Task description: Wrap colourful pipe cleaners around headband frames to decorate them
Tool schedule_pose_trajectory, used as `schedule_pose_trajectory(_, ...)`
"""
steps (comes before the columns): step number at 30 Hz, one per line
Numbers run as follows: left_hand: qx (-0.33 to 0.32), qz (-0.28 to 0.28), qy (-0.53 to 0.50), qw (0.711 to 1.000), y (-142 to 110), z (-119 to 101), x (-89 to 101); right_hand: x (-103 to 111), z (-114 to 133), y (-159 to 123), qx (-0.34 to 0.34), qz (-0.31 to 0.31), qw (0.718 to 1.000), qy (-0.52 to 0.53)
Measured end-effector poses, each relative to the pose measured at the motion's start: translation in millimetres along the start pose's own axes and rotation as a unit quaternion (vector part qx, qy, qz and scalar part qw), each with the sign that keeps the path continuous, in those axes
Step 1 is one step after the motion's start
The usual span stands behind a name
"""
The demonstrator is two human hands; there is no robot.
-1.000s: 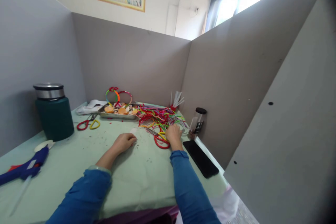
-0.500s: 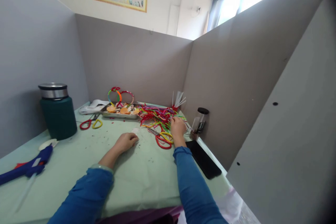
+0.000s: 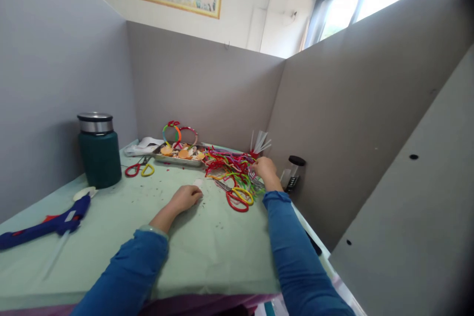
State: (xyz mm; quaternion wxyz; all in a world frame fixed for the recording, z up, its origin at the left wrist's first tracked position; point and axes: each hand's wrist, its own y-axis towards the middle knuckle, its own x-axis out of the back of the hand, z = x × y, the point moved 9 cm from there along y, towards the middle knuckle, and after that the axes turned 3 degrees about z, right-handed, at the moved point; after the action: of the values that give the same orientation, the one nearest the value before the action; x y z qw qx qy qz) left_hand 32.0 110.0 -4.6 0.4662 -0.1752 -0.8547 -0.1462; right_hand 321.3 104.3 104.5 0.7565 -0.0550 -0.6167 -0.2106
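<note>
Left hand (image 3: 185, 198): resting on tabletop (image 3: 218, 256), fingers curled; contents unclear to me.
Right hand (image 3: 264, 167): at the cord pile (image 3: 231, 162), toward the far right corner; grip unclear.
Red-yellow scissors (image 3: 237, 198): between my hands.
Tray (image 3: 178, 160): far edge, left of pile.

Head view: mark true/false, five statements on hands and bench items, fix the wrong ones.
1. The right hand is at the pile of coloured strips. True.
2. The left hand grips the blue glue gun. False: the gun lies on the table, apart from that hand.
3. The scissors nearer the pile have one red and one yellow handle loop. True.
4. The green flask lies on its side. False: it stands upright.
5. The metal tray is left of the strips. True.
</note>
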Motion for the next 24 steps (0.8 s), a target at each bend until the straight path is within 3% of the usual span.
schedule_pose_trajectory(2,0.003,0.001,0.000,1.000,0.3,0.9,-0.5,14.5,5.7,2.1,0.008,-0.068,0.998,0.003)
schedule_pose_trajectory(6,-0.005,-0.004,0.000,1.000,0.4,0.4,-0.2,18.6,8.7,8.1,-0.008,-0.035,0.999,-0.034)
schedule_pose_trajectory(11,-0.011,-0.011,0.005,1.000,0.9,1.4,-0.4,40.2,6.9,2.4,0.003,-0.084,0.995,-0.060)
schedule_pose_trajectory(18,-0.011,-0.011,0.006,1.000,2.1,3.8,-2.2,36.7,11.6,-0.5,0.032,-0.008,0.994,-0.105)
schedule_pose_trajectory(24,-0.012,-0.015,0.009,1.000,1.1,3.6,-0.8,7.5,11.5,8.3,0.041,0.073,0.985,-0.149)
